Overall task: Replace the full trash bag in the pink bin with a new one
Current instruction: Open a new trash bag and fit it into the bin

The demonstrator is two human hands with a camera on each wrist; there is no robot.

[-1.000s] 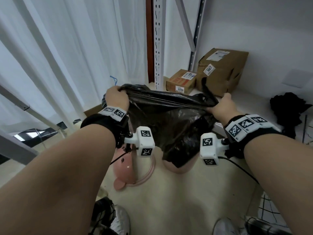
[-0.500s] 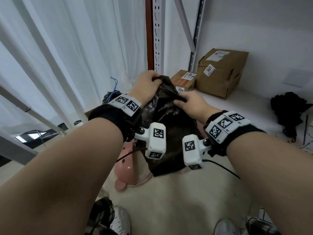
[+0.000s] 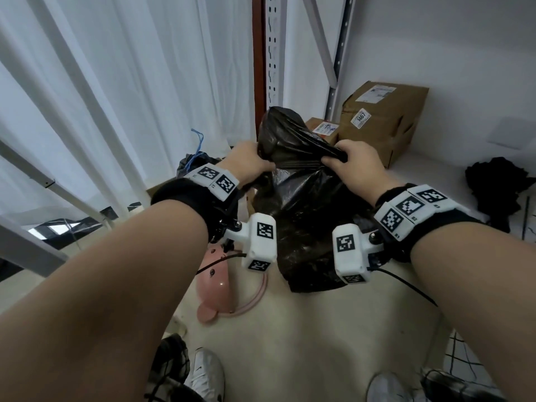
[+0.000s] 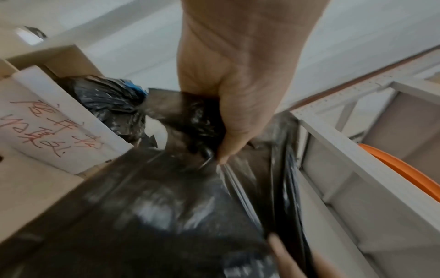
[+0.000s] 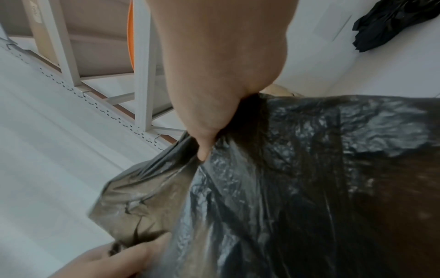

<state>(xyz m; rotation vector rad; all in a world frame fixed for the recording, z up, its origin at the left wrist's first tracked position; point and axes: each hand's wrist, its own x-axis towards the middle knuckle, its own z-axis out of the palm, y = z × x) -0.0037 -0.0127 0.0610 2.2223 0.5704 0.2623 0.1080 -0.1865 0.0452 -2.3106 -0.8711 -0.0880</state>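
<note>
A: So, where is the full black plastic trash bag (image 3: pixel 301 216)?

B: In the middle of the head view, held up above the floor. The pink round bin (image 3: pixel 216 288) sits lower left of it.

A: And the hands?

B: The left hand (image 3: pixel 249 162) and the right hand (image 3: pixel 352 163) each squeeze a bunch of the bag's top.

A: Which way does it point?

B: Its long way runs up and down. The gathered mouth is up, the heavy bottom hangs low.

A: What could go wrong?

B: I think the thin plastic could tear from the weight. Or a bunch could slip out, and trash would spill.
</note>
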